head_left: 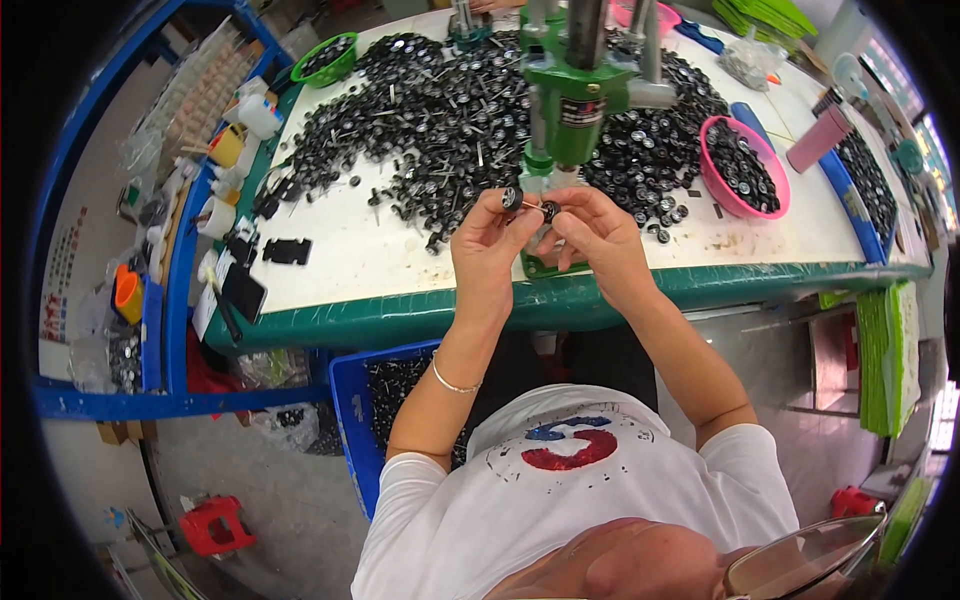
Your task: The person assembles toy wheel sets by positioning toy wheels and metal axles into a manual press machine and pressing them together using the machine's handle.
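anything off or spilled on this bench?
Black wheels lie loose in a wide heap across the table instead of in the pink bowl or green bowl. A few strays sit near the front edge. Nothing looks broken.

Small wheels: glossy black plastic on a thin metal axle.
Press: green painted metal, bare steel columns.
Table: matt white top, smooth green edge.
Pink bowl right of the press: smooth plastic.
Bracelet: shiny metal.
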Available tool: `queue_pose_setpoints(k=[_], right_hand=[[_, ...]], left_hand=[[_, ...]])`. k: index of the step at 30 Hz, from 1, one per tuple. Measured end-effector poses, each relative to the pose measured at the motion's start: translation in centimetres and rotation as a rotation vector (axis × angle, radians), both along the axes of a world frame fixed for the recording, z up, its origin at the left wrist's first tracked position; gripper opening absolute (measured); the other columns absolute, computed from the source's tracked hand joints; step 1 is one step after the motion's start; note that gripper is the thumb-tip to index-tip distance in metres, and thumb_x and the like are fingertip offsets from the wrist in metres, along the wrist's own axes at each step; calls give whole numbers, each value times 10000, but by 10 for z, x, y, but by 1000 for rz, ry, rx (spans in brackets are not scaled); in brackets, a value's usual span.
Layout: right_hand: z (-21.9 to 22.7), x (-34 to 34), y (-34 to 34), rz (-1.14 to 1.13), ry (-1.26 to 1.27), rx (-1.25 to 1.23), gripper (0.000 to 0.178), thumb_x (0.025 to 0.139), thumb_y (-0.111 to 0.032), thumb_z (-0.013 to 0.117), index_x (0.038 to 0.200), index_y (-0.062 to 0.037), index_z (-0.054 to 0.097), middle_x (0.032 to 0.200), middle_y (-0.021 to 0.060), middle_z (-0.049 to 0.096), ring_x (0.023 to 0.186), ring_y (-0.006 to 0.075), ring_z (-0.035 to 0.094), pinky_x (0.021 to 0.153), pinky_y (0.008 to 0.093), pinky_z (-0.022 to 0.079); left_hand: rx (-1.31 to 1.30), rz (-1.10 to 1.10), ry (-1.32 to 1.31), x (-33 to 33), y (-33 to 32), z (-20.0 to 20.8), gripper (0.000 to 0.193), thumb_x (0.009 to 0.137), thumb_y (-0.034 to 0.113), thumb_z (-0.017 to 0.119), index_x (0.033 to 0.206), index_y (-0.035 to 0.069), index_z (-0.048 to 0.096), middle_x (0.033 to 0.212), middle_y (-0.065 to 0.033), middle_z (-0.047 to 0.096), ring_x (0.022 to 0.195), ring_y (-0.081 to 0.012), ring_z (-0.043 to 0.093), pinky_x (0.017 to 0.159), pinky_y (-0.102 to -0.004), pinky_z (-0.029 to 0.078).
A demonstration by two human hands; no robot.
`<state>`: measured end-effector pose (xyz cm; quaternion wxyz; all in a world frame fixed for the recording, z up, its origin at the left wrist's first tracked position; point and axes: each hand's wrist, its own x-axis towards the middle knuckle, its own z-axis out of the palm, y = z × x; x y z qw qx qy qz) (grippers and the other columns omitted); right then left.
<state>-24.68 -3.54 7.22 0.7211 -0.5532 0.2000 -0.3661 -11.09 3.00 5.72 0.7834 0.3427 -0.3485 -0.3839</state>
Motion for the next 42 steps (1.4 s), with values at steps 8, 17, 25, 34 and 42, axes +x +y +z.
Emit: queue_pose_setpoints(k=[8, 17, 25, 34, 42], right_hand=[[-18, -79, -45, -272, 6, -60, 271, 930, -70, 613, 1192, -13, 577, 1069, 95, 645, 872, 154, 647, 645, 256, 515], [-12, -131, -158, -432, -433, 160, 276, 961, -124, 602, 1232, -77, 585, 1083, 31, 642, 997, 146, 619, 836, 298, 510], [-5, -103, -229, -460, -546, 294, 197, 989, -162, 572, 1152, -51, 573, 996, 92, 671, 925, 191, 668, 810, 309, 556], [-4, -75, -278, -472, -447, 311, 160, 993, -97, 508, 1130, -50, 576, 1041, 129, 680, 943, 209, 681, 814, 353, 557], [9, -61, -299, -405, -407, 343, 186, 991, -131, 515, 1074, 9, 607, 1037, 123, 695, 901, 177, 679, 751, 284, 580]], left_hand=[[86, -47, -163, -16, -7, -8, 343, 850, 7, 713, 1179, -14, 618, 999, -45, 662, 942, -113, 594, 886, -254, 462], [302, 210, -240, 23, 29, -61, 181, 896, 5, 663, 1072, -36, 667, 967, -61, 662, 871, -131, 630, 814, -256, 508], [384, 361, -492, 43, 67, -79, 110, 907, -5, 640, 1006, -30, 679, 886, -13, 630, 802, -87, 598, 739, -214, 472], [419, 331, -563, 52, 47, -78, 97, 891, 5, 658, 980, -18, 689, 861, 6, 600, 783, -67, 571, 703, -202, 448], [356, 398, -468, 46, 42, -78, 90, 891, -15, 654, 975, -25, 685, 855, -3, 592, 784, -78, 587, 712, -201, 470]])
